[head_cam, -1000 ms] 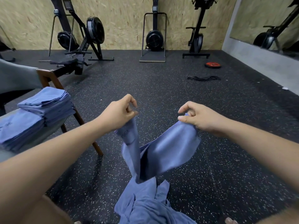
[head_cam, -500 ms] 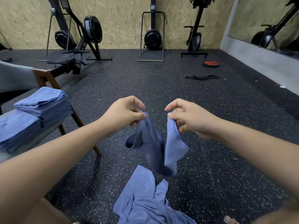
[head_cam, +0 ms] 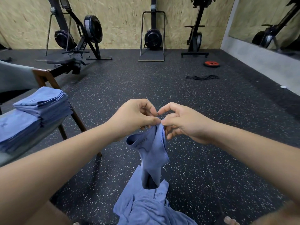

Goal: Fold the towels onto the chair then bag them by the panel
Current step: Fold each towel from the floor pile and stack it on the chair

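Floor (head_cam: 162, 88): speckled rubber | wall (head_cam: 123, 21): chipboard | hands: left hand (head_cam: 134, 118), right hand (head_cam: 183, 123) pinch towel (head_cam: 152, 153)

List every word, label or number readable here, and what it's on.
No text can be read clearly.
The held towel: small stitched mark near the top, too blurred to read.
The folded towels on the chair: stitched mark at the left edge, unreadable.
The loose towels on the floor: small mark, unreadable.
The rowing machine: pale lettering on its frame, blurred.
The machine monitor: too small.
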Tool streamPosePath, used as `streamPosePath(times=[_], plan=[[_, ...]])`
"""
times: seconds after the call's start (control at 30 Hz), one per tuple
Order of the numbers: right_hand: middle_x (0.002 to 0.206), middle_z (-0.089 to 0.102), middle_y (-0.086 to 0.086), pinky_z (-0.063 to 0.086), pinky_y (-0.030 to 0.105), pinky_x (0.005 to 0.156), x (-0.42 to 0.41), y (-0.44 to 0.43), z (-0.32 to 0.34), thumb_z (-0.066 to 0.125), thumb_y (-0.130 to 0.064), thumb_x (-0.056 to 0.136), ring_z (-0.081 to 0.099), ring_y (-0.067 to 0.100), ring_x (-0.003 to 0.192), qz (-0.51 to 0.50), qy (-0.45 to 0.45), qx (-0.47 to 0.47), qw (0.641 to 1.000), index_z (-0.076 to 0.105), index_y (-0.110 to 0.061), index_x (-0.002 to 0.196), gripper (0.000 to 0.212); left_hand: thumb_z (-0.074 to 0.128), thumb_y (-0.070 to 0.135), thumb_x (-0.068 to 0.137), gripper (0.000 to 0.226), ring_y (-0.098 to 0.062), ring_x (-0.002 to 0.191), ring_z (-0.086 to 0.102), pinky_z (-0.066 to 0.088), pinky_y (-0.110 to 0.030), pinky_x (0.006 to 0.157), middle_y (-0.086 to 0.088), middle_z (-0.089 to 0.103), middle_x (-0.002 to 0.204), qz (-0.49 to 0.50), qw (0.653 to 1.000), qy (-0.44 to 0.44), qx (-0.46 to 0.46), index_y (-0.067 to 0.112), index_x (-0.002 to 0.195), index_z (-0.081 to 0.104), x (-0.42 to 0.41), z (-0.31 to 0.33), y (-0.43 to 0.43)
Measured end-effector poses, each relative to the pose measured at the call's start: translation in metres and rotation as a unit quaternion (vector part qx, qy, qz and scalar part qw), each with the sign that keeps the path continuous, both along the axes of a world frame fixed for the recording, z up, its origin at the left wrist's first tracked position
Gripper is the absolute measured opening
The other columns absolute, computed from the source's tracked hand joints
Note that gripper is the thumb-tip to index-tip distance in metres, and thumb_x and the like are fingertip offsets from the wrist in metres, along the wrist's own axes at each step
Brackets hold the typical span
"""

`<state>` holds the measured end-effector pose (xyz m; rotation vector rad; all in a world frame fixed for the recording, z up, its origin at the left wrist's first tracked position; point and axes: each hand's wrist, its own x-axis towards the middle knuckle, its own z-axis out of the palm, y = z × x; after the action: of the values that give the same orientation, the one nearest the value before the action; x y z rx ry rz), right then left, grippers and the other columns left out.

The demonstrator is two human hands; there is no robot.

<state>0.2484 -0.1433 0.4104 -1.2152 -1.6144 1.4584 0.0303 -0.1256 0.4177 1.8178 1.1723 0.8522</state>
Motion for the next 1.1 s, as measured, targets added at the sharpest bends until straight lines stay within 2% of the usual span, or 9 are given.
streamPosePath(times=[0.13, 0.2, 0.4, 0.5, 0.63, 0.8, 0.9, 1.0, 1.1], plan=[[0.09, 0.057, 0.023, 0.056, 0.043, 0.084, 0.001, 0.003, -0.003, 0.047, 0.015, 0.093, 0.061, 0.034, 0.086, 0.003, 0.015, -0.015, 1.0, 0.059, -0.007, 0.132, 0.046, 0.087, 0.008, 0.087, 0.018, -0.011, 0.067, 0.063, 0.052, -0.026, 0.064, -0.004, 0.077, 0.079, -0.014, 0.999, 0.02, 0.026, 0.014, 0.098, 0.074, -0.002, 0.001, -0.002], [0.087, 0.065, 0.02, 0.055, 0.043, 0.087, 0.001, 0.003, -0.005, 0.055, 0.016, 0.092, 0.065, 0.034, 0.085, 0.007, 0.004, 0.004, 1.0, 0.06, -0.006, 0.133, 0.047, 0.087, 0.009, 0.087, 0.02, -0.009, 0.071, 0.065, 0.054, -0.027, 0.07, 0.0, 0.078, 0.081, -0.016, 0.998, 0.032, 0.042, 0.02, 0.098, 0.075, -0.003, 0.0, -0.002], [0.08, 0.071, 0.017, 0.06, 0.028, 0.068, -0.002, 0.002, -0.006, 0.067, 0.011, 0.094, 0.069, 0.022, 0.071, -0.026, -0.01, 0.05, 0.998, 0.069, 0.004, 0.118, 0.025, 0.084, 0.007, 0.086, 0.025, -0.009, 0.077, 0.07, 0.058, -0.037, 0.077, 0.005, 0.081, 0.089, -0.011, 0.997, 0.036, 0.061, 0.027, 0.097, 0.073, 0.001, -0.005, -0.005], [0.077, 0.074, 0.014, 0.057, 0.026, 0.061, 0.001, 0.004, -0.004, 0.071, 0.004, 0.095, 0.069, 0.02, 0.067, -0.037, -0.04, 0.077, 0.996, 0.07, 0.002, 0.111, 0.016, 0.08, 0.002, 0.086, 0.029, -0.01, 0.077, 0.07, 0.057, -0.032, 0.075, 0.005, 0.08, 0.092, -0.029, 0.997, 0.029, 0.061, 0.024, 0.102, 0.072, 0.003, -0.004, -0.007], [0.072, 0.069, 0.007, 0.051, 0.03, 0.06, 0.009, 0.008, 0.0, 0.079, -0.01, 0.094, 0.06, 0.016, 0.06, -0.04, -0.132, 0.172, 0.975, 0.072, -0.007, 0.096, 0.009, 0.08, 0.006, 0.085, 0.03, -0.025, 0.089, 0.074, 0.059, -0.036, 0.082, 0.006, 0.078, 0.092, -0.036, 0.995, 0.052, 0.082, 0.027, 0.104, 0.068, 0.002, -0.008, -0.005], [0.074, 0.064, -0.005, 0.046, 0.032, 0.068, 0.017, 0.015, 0.003, 0.082, -0.018, 0.09, 0.054, 0.01, 0.068, -0.077, -0.156, 0.231, 0.957, 0.07, -0.016, 0.086, 0.013, 0.081, 0.019, 0.088, 0.033, -0.001, 0.066, 0.057, 0.049, -0.024, 0.068, 0.014, 0.071, 0.079, -0.035, 0.98, 0.151, 0.123, 0.037, 0.097, 0.055, -0.008, -0.012, 0.002], [0.079, 0.068, -0.001, 0.046, 0.026, 0.071, 0.024, 0.018, 0.007, 0.079, -0.016, 0.093, 0.056, 0.008, 0.072, -0.112, -0.136, 0.232, 0.957, 0.067, -0.011, 0.089, 0.013, 0.081, 0.022, 0.091, 0.037, -0.003, 0.062, 0.052, 0.049, -0.029, 0.064, 0.013, 0.069, 0.076, -0.017, 0.974, 0.172, 0.149, 0.038, 0.092, 0.049, -0.013, -0.013, 0.005], [0.075, 0.064, 0.013, 0.041, 0.034, 0.069, 0.031, 0.022, 0.008, 0.076, -0.018, 0.094, 0.051, 0.013, 0.069, -0.14, -0.121, 0.229, 0.956, 0.064, -0.013, 0.09, 0.013, 0.08, 0.022, 0.093, 0.033, -0.01, 0.064, 0.056, 0.051, -0.034, 0.066, 0.01, 0.069, 0.077, 0.013, 0.97, 0.166, 0.178, 0.033, 0.094, 0.05, -0.017, -0.012, 0.008], [0.069, 0.056, 0.006, 0.036, 0.036, 0.068, 0.035, 0.026, 0.008, 0.077, -0.025, 0.091, 0.044, 0.017, 0.066, -0.16, -0.102, 0.23, 0.954, 0.063, -0.017, 0.087, 0.016, 0.078, 0.018, 0.094, 0.028, -0.009, 0.066, 0.058, 0.048, -0.029, 0.065, 0.015, 0.067, 0.079, 0.026, 0.96, 0.164, 0.227, 0.03, 0.094, 0.052, -0.018, -0.009, 0.008]])
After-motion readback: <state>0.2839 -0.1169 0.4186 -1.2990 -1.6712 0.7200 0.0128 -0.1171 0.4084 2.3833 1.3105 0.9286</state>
